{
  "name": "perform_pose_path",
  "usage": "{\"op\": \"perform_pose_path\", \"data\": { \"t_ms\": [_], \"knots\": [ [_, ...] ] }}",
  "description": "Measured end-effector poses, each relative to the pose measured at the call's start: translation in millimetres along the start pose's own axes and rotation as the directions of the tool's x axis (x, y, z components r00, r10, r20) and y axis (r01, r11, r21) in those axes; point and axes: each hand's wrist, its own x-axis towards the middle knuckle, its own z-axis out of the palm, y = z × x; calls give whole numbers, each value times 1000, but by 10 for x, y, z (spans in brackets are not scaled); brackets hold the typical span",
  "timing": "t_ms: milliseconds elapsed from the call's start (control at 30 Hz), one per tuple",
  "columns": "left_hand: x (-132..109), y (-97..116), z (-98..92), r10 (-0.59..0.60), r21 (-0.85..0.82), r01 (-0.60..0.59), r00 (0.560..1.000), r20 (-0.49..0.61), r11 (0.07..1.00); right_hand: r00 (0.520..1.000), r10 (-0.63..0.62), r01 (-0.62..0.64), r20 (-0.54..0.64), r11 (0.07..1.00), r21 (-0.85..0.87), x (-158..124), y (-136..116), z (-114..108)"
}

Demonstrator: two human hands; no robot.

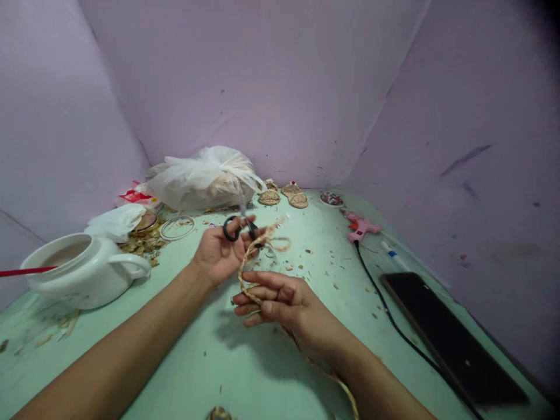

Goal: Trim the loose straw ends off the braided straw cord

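Scissors with black handles [231, 229] are in my left hand [223, 251], its fingers curled about the loops. A braided straw cord [243, 274] rises from my right hand [275, 297], where thumb and fingers pinch it. The cord's upper end lies against the scissors and the left fingertips, with a loose loop [282, 244] and frayed strands there. Its other length runs down past my right wrist to the lower edge of the view. Whether the left fingers also grip the cord is hard to make out.
At left stands a white pot [83, 271] with a red stick in it. A white plastic bag [205, 178] and small woven slippers [295, 195] sit at the back. On the right lie a pink glue gun [361, 226], its black cable and a dark phone-like slab [450, 338]. Scraps litter the green table.
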Motion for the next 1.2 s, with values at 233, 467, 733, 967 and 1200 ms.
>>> {"op": "perform_pose_path", "data": {
  "t_ms": [233, 467, 733, 967, 1200],
  "knots": [
    [-14, 383, -54, 360, 134, -355, 933, -13, 925, 970, 72, -48, -231, 993, 111, 117, 68, -69],
    [18, 175, -53, 329, 661, -138, 928, -174, 738, 833, 162, -38, -529, 971, 238, 217, 73, -238],
    [-16, -37, 76, 228, 775, -37, 963, -140, 631, 830, 14, -14, -558, 1000, 5, 178, 2, -206],
    [-53, -115, 143, 151, 742, -5, 980, -131, 671, 887, -49, 12, -459, 996, -84, 169, 22, -187],
    [-58, -154, 116, 198, 841, -102, 980, -5, 531, 811, -155, 118, -564, 988, -102, 195, 10, -202]
  ]
}}
